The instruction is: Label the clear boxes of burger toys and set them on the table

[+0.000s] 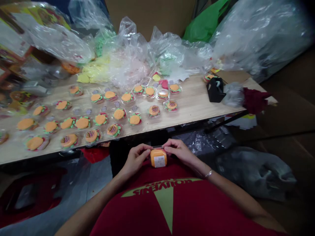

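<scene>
I have the table (192, 111) ahead, burger packs (82, 122) in rows across it. Just short of its near edge, off the surface, the left hand (136, 159) and right hand (181, 152) hold one orange pack (156, 153), fingers pinching its clear rim at both corners. I'd judge the rim is being closed or checked; next calls for even pressure. The pack looks glossy, rounded, with a white label (159, 161).

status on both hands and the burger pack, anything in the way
Left hand, right hand pinching burger pack along far edge. White label facing camera. Nothing visibly blocking either hand.
</scene>
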Action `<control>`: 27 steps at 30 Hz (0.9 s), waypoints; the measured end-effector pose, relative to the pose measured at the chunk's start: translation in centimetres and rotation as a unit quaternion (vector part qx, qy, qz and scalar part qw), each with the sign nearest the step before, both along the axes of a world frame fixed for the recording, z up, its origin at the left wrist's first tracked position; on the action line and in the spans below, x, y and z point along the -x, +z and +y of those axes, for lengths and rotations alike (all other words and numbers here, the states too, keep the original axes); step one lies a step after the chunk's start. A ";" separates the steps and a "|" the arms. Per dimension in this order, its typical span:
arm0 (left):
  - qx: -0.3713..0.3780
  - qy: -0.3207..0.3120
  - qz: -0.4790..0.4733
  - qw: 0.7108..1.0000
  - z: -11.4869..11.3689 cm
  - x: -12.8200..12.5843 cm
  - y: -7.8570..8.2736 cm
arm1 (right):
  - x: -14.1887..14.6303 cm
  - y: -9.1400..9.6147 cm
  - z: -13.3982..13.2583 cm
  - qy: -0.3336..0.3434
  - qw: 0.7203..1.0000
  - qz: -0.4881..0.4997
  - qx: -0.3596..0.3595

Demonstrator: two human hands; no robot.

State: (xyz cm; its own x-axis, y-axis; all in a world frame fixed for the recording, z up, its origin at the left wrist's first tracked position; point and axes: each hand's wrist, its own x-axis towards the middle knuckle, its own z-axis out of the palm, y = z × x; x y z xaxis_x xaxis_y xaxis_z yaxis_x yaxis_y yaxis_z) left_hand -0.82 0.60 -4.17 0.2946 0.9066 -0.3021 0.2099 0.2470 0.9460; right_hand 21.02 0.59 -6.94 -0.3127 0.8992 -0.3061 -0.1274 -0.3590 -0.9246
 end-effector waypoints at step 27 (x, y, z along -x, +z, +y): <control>0.056 -0.040 -0.031 0.997 0.7 -3.0 1.8 | -0.7 2.4 1.3 0.078 0.978 -0.130 -0.143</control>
